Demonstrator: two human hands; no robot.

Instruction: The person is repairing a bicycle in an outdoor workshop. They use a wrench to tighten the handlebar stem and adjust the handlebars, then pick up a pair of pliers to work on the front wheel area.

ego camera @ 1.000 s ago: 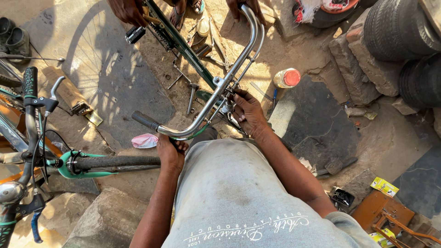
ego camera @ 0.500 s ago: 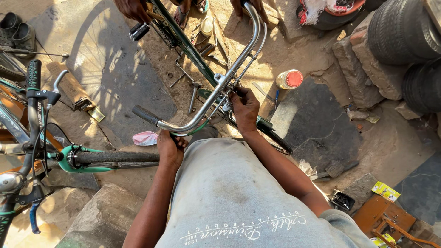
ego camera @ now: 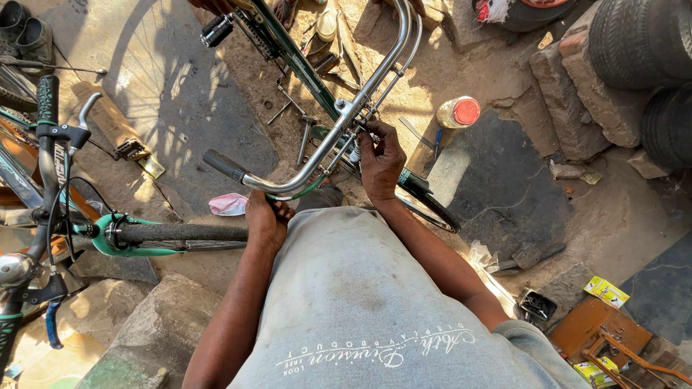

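The curved chrome bicycle handlebar (ego camera: 339,122) runs diagonally above the dirt ground (ego camera: 497,180), from its black rubber grip (ego camera: 225,166) at lower left up toward the top edge. The left hand (ego camera: 265,216) is wrapped around the bar just behind that grip, arm reaching straight forward from the body. The right hand (ego camera: 380,160) sits at the bar's centre clamp, fingers pinched on the small chrome fittings (ego camera: 355,148) there, wrist bent upward. Scattered metal tools (ego camera: 303,137) lie below the bar. A red-lidded jar (ego camera: 458,112) stands right of the hand, well apart; stacked tyres (ego camera: 641,57) crowd the far right.
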